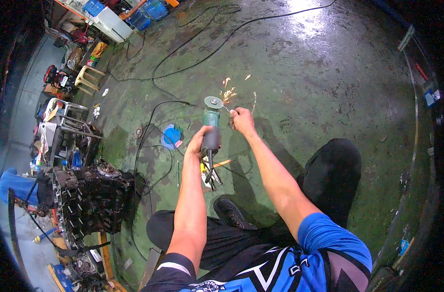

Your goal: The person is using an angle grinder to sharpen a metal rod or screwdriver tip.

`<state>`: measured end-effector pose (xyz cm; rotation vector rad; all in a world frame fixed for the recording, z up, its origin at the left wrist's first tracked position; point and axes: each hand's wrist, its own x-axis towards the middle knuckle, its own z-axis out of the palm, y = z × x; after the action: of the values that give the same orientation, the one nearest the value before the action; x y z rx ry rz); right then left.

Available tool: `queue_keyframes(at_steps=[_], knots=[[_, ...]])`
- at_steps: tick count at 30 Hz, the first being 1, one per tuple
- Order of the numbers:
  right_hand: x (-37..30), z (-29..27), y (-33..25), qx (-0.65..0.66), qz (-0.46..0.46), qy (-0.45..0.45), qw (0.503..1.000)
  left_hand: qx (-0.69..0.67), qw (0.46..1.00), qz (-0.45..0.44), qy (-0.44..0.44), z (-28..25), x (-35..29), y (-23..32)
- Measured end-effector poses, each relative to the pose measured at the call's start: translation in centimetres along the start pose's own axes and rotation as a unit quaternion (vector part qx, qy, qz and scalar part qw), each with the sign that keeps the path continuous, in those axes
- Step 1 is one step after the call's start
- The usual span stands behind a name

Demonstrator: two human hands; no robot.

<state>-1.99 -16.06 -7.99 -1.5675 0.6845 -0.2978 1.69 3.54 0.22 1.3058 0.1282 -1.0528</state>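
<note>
My left hand (196, 144) is wrapped round the body of a green and grey angle grinder (211, 119), held out in front of me above the floor. Its flat round disc (210, 103) points away from me. In my right hand (243, 121), the fingers pinch a small thin metal piece (226, 108), whose far end meets the disc's right edge. Orange sparks (228, 92) fly off just beyond that contact. Most of the metal piece is covered by my fingers, so its exact kind cannot be made out.
A black cable (154, 104) winds over the green floor (319, 97). Below the grinder lie several hand tools (207, 177), with a blue round thing (172, 135) to their left. A dark engine block (93, 199) stands at left, near plastic chairs (88, 78). My shoe (230, 212) is close below.
</note>
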Motion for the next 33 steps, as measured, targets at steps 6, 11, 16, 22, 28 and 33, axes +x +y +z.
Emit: queue_keyframes(at_steps=[6, 11, 16, 22, 28, 33], knots=[[0.6, -0.4, 0.9, -0.056, -0.058, 0.057, 0.995, 0.014, 1.000, 0.000, -0.001, 1.1, 0.3, 0.1], [-0.2, -0.1, 0.1, 0.189, 0.068, -0.064, 0.978, 0.014, 1.000, 0.009, 0.006, -0.1, 0.1, 0.0], [0.0, 0.1, -0.2, 0.352, 0.206, -0.092, 0.908, 0.007, 1.000, -0.002, 0.007, -0.2, -0.1, 0.0], [0.9, -0.5, 0.8, 0.406, 0.226, -0.127, 0.876, 0.011, 1.000, -0.013, 0.001, 0.9, -0.3, 0.2], [-0.5, -0.3, -1.3, 0.386, 0.219, -0.125, 0.888, 0.016, 1.000, 0.000, 0.012, 0.2, -0.4, 0.2], [-1.5, 0.4, -2.1, 0.130, 0.039, -0.043, 0.990, 0.016, 1.000, -0.005, 0.000, -0.7, -0.6, 0.2]])
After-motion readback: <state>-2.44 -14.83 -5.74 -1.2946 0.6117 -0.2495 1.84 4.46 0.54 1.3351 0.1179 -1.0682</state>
